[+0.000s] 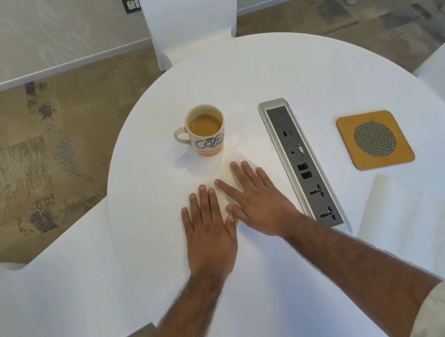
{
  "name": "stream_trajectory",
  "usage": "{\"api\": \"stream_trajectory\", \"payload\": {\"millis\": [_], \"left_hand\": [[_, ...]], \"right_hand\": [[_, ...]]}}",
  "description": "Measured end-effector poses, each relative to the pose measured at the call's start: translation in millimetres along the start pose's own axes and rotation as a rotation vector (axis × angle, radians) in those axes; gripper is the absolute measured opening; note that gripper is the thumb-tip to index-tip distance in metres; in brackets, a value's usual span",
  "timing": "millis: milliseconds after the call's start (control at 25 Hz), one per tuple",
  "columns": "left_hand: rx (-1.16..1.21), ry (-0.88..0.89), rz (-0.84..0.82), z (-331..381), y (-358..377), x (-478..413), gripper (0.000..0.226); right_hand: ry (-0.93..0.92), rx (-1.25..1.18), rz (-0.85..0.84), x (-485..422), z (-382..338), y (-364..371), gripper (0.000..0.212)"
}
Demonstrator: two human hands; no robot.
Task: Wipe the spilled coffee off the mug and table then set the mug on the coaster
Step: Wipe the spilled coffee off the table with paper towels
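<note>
Both hands lie flat with fingers spread, holding nothing: left hand (208,230) and right hand (254,201) press a paper towel (228,173) on the desk (230,83). The mug (205,129) stands at 12 o'clock, the coaster (375,139) at 3 o'clock.

Just one view here, a wide-angle cam worn on the person's head, looking forward and steeply down onto the round white worktop (230,83). It sits close: both forearms run in from the bottom edge and fill much of the lower frame. The lens bends things hard, so the worktop rim curves and the carpeted floor (21,162) and wall base show along the top. A chair back (189,10) stands straight ahead on the far side.
</note>
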State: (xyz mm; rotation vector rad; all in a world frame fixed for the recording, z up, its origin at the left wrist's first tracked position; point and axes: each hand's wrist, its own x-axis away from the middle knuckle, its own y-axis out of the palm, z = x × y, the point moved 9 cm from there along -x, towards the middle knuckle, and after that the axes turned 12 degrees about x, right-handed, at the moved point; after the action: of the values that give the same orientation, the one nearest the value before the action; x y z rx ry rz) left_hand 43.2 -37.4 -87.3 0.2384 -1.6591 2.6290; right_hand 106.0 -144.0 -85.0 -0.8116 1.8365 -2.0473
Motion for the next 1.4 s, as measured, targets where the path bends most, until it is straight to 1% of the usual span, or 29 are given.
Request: {"api": "stream_trajectory", "payload": {"millis": [160,320,480,720,920,1000,1040,1120,1160,1240,1280,1360,1400], "left_hand": [[-0.037,0.031,0.027,-7,-6,-18,0.065],[-0.036,0.043,0.014,-5,-5,-17,0.065],[-0.037,0.082,0.004,2,0,-6,0.067],[-0.031,0.083,0.021,11,7,18,0.065],[-0.033,0.125,-0.001,18,11,32,0.065],[-0.003,0.148,-0.005,20,10,35,0.067],[0.031,0.161,-0.011,21,9,36,0.067],[0.11,0.161,0.002,16,3,39,0.068],[0.138,0.14,0.027,9,-3,38,0.068],[0.136,0.064,0.073,-14,-15,29,0.068],[0.113,0.018,0.08,-26,-20,21,0.068],[0.054,-0.047,0.077,-46,-27,4,0.069],[0.025,-0.058,0.072,-51,-29,-4,0.069]], "right_hand": [[-0.019,0.022,0.006,-10,9,0,0.065],[-0.068,-0.001,0.022,-6,-3,0,0.069],[-0.089,0.001,0.029,9,-8,4,0.069],[-0.137,0.011,0.035,30,-14,4,0.07],[-0.133,-0.093,0.055,47,-23,2,0.067],[-0.086,-0.243,0.073,50,-24,-3,0.067],[-0.032,-0.346,0.091,51,-20,-8,0.066],[0.137,-0.524,0.157,51,1,-21,0.067],[0.227,-0.571,0.186,52,14,-26,0.07],[0.364,-0.578,0.239,54,38,-38,0.076],[0.398,-0.56,0.276,54,47,-45,0.076],[0.4,-0.476,0.372,48,56,-64,0.073],[0.375,-0.378,0.41,40,54,-70,0.071]]}}
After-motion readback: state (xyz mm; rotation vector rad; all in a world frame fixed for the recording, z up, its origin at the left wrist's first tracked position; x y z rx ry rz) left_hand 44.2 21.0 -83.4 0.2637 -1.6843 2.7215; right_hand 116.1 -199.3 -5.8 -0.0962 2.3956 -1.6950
